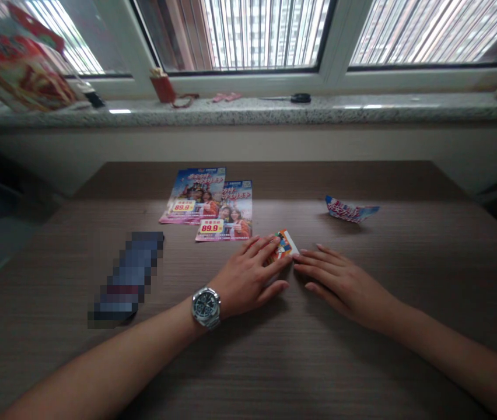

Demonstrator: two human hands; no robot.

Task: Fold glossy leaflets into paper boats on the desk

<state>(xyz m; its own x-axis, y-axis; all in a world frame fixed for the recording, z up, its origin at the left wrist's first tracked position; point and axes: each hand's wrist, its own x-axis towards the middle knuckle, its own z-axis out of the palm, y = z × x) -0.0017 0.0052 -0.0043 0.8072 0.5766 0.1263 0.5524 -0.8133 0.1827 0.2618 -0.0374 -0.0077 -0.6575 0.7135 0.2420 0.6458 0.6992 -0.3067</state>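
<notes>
A small folded piece of printed paper (286, 244), orange and white with some blue and green, lies on the table in front of me. My left hand (251, 274), with a metal watch (206, 307) on its wrist, rests flat on it with fingers stretched out and hides its left part. From the other side, my right hand (340, 283) lies with straight fingers, its tips at the paper's right edge. Beyond my right hand sits a folded paper boat (351, 211) in blue and pink print. Two flat flyers (196, 192) overlap beyond my left hand.
A phone-like dark object (128, 277), pixelated, lies left of my left arm on the wooden table (248, 373). Along the stone windowsill (248, 114) are a red snack bag (16, 70), a small red box (163, 87), pink pieces (226, 97) and dark-handled scissors (300, 98).
</notes>
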